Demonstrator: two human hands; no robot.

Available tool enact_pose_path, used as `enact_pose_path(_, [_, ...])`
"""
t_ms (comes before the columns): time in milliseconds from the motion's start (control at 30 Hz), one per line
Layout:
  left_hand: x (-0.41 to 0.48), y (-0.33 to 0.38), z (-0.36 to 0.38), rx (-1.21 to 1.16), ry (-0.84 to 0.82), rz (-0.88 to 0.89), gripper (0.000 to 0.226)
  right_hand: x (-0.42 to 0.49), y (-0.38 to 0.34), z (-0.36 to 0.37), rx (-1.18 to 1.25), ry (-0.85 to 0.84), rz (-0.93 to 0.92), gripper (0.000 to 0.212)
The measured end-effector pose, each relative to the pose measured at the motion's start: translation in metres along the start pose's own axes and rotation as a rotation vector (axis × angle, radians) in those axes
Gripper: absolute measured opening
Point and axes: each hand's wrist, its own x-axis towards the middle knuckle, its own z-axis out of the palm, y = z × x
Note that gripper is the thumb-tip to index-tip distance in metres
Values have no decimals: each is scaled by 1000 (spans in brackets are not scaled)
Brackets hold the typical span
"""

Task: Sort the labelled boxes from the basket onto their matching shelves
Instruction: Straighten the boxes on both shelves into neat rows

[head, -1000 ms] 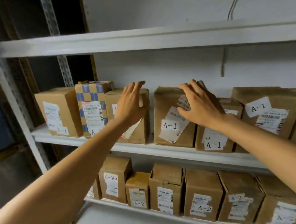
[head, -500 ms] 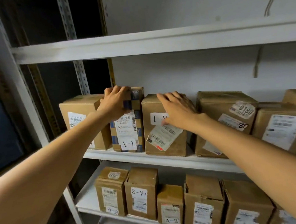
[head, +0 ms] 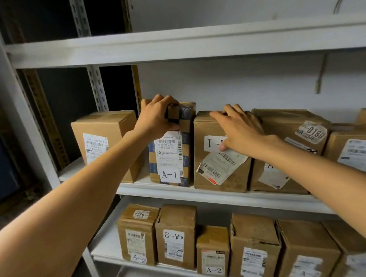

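Note:
A tall blue-and-brown checked box [head: 175, 161] labelled A-1 stands upright on the middle shelf [head: 205, 193]. My left hand [head: 155, 118] grips its top left corner, fingers curled over the top. To its right stands a brown box [head: 217, 175] with an upside-down A-1 label and a loose shipping label. My right hand [head: 239, 130] lies over its top front with fingers spread, thumb on the label. Another brown box [head: 104, 143] stands at the shelf's left end. The basket is out of view.
More brown boxes [head: 357, 150] fill the middle shelf to the right. The lower shelf [head: 107, 244] holds a row of A-2 boxes [head: 176, 237]. A bare shelf beam [head: 190, 43] runs above; a metal upright [head: 27, 131] stands at the left.
The view has closed in on the shelf. My left hand has curled tighter round the checked box's top corner. My right hand stays on the brown box beside it.

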Motion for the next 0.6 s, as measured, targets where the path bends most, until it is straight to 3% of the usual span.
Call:
enact_pose_path(100, [-7,-11,-4,-105,-51,-9,70,4,-8,-3,-27,5,2,83])
enact_pose_path(200, [-19,-34,-13,-236,137,-75,59,13,-20,-5,18,109,-21,76])
enact_pose_path(267, [-25,-58,-22,-167,246,-178,58,20,-30,-6,95,204,-36,72])
enact_pose_path(300, [-27,-73,-26,-65,219,-239,62,22,-36,-6,120,228,-47,71])
enact_pose_path(367, [-33,-98,-31,155,10,-347,75,28,-46,-3,150,235,-68,74])
enact_pose_path(433, [-39,-110,-29,235,-168,-411,82,33,-55,2,204,195,-95,80])
enact_pose_path(600, [-41,-111,-21,318,-76,-313,73,41,-61,9,235,140,-117,93])
